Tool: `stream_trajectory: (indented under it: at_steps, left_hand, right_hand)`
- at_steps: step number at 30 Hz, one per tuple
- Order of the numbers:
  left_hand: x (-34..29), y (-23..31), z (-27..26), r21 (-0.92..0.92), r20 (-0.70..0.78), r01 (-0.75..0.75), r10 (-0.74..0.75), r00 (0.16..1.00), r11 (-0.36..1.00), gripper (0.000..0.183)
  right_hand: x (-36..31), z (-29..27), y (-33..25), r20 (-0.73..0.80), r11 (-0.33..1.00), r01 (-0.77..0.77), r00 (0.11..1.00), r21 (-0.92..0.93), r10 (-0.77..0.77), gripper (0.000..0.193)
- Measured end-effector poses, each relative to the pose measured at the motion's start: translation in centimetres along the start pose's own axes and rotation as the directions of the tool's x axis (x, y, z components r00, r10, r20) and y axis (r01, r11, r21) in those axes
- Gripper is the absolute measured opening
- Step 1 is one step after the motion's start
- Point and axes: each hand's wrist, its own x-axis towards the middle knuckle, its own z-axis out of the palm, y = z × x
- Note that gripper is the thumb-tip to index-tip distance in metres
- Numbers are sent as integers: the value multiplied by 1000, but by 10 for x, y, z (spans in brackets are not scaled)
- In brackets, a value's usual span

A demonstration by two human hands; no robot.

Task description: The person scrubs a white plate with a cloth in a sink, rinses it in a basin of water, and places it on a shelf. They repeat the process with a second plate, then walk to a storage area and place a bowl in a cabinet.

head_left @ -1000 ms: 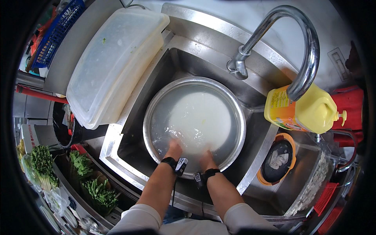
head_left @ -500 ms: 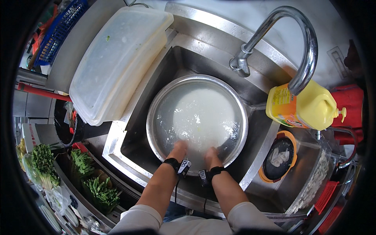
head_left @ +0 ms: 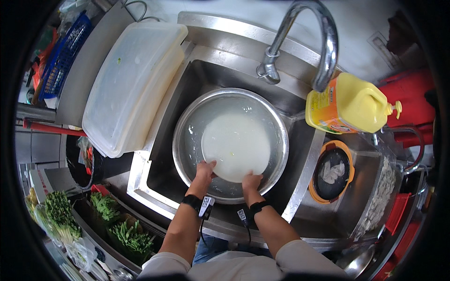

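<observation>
One change: the left hand (head_left: 204,171) and right hand (head_left: 251,181) have come higher in the basin (head_left: 230,92), now seeming to grip the white disc (head_left: 236,145) by its near edge inside this basin, so probably better controlled.

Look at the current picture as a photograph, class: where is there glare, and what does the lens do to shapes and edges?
Head view: bright glints on the curved faucet and in the water of the metal basin; head view: the sink's back ledge bows, and the picture darkens to black in the corners.
</observation>
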Motion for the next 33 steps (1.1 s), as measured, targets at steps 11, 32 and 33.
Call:
stream_trajectory:
  at_steps: [11, 32, 33]
  left_hand:
    - [-55, 23, -2, 233, 50, -296, 292, 955, 927, 18]
    - [-117, 39, 19, 778, 231, -540, 654, 720, 321, 17]
    - [-118, 40, 20, 774, 215, -534, 653, 726, 339, 16]
  right_hand:
    - [-83, -1, -75, 849, 776, 624, 456, -92, -266, 74]
    - [16, 5, -41, 889, 983, 157, 430, 98, -157, 72]
    - [5, 0, -31, 841, 976, 197, 540, -95, -27, 70]
